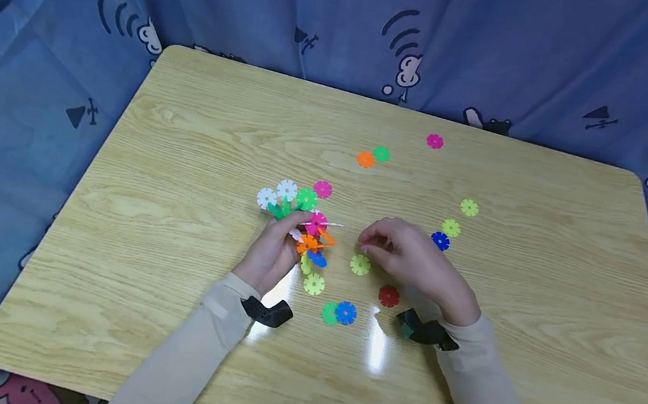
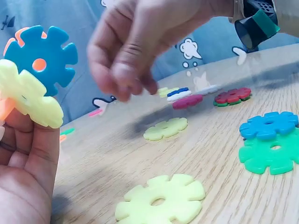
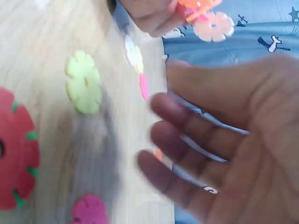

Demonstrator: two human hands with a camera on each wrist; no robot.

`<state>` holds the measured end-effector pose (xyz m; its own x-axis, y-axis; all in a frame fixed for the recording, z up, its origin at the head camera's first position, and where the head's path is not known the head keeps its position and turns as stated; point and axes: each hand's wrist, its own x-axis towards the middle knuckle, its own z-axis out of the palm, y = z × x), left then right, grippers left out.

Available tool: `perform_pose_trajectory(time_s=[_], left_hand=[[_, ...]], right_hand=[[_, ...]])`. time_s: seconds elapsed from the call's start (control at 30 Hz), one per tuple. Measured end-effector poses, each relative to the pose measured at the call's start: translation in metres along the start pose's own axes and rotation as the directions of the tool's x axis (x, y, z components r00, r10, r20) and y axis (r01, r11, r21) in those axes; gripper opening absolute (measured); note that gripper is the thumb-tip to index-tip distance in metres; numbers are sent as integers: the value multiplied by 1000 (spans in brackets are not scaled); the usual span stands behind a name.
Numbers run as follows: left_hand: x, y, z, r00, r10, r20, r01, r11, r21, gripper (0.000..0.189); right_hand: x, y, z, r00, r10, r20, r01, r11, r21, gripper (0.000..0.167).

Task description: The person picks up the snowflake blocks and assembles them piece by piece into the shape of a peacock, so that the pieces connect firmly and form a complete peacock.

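My left hand [image 1: 269,253] grips a joined cluster of notched plastic flower discs. An orange disc [image 1: 306,245], a pink one and green ones show in it from the head view. In the left wrist view a blue disc [image 2: 65,51] and a pale yellow disc [image 2: 44,109] stand out above the fingers. My right hand [image 1: 417,259] is above the table to the right, its fingers loosely bent and nothing between them in the right wrist view. A loose yellow-green disc [image 1: 360,265] lies just below its fingertips.
Near the hands lie a red disc [image 1: 389,296], a blue disc [image 1: 346,313] overlapping a green one, and a yellow disc [image 1: 314,284]. More discs, including a pink one [image 1: 434,141], are scattered farther back on the wooden table [image 1: 536,271]. A blue patterned curtain [image 1: 348,21] hangs behind.
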<state>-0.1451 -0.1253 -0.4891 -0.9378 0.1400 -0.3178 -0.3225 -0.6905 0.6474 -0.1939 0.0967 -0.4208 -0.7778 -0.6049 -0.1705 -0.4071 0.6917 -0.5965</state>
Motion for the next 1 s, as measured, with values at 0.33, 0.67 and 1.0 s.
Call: perform_pose_trajectory(time_s=[0.33, 0.67, 1.0], left_hand=[[1, 0, -2, 1000, 2, -10, -3, 999, -55, 16], [-2, 0, 1, 1000, 4, 28, -5, 1000, 30, 7], [-3, 0, 1, 999, -7, 41, 1, 991, 134, 24]], right_hand=[[0, 5, 12, 980, -24, 197, 53, 988, -144, 32], [8, 9, 18, 995, 35, 94, -29, 997, -71, 17], [8, 1, 13, 987, 120, -108, -60, 894, 445, 19]])
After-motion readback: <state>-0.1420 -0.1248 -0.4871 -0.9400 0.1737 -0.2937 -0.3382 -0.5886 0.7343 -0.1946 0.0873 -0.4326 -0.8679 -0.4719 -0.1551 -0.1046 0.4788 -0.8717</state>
